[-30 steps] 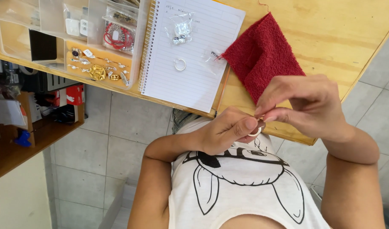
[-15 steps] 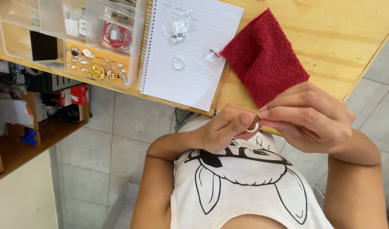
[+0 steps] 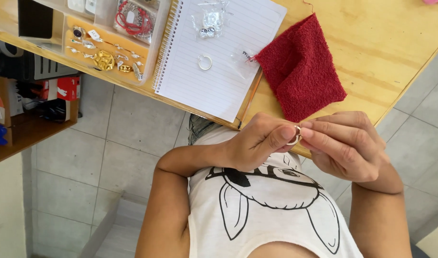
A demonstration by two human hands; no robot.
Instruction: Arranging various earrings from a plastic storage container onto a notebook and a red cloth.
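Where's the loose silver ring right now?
In the head view, the loose silver ring lies on the spiral notebook, left of the red cloth, just below the small plastic bag.

Two hands, left (image 3: 259,143) and right (image 3: 345,145), pinching one silver ring (image 3: 294,139) between them. Just beyond the fingers: one red cloth (image 3: 300,69), one spiral notebook (image 3: 219,48). On its page: another ring (image 3: 205,62), two small clear bags (image 3: 210,23). Beyond the left hand: one compartment tray (image 3: 104,50).
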